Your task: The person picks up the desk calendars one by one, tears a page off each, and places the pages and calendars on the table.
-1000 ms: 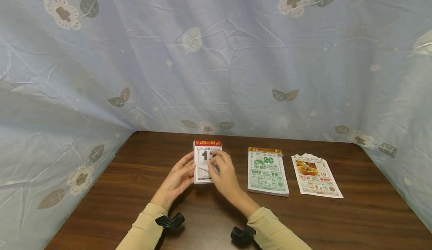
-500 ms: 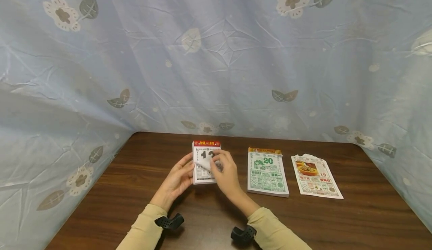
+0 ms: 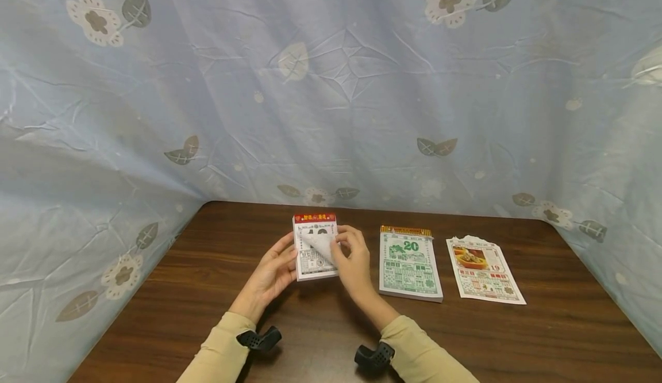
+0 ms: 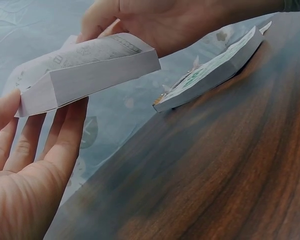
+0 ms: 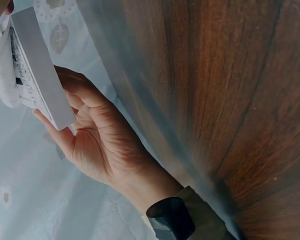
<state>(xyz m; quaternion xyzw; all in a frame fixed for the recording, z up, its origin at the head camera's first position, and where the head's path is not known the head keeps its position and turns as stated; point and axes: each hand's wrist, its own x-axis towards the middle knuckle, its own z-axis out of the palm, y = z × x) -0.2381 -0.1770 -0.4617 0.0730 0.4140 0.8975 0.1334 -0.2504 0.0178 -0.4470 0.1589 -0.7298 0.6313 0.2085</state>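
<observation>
A small tear-off calendar (image 3: 316,265) with a red top strip is held up over the table. My left hand (image 3: 272,274) grips its left side, thumb at the front edge and fingers underneath, as the left wrist view shows. My right hand (image 3: 354,262) pinches the top page (image 3: 320,245), which is peeled up from its lower left and folds toward the upper right. Under the lifted page, another printed sheet shows. In the right wrist view the curled page (image 5: 5,75) stands away from the thick block (image 5: 45,70), while the right fingers are mostly out of frame.
To the right lies a thicker calendar (image 3: 410,265) with green print and the number 20. Beyond it a torn-off sheet (image 3: 486,269) with a food picture and a red 19 lies flat. A floral curtain (image 3: 331,113) hangs behind the brown wooden table (image 3: 564,325).
My right hand has drawn the pinched page corner to the right, so the fold now covers more of the large number. The left hand keeps its grip, with the calendar shifted slightly left.
</observation>
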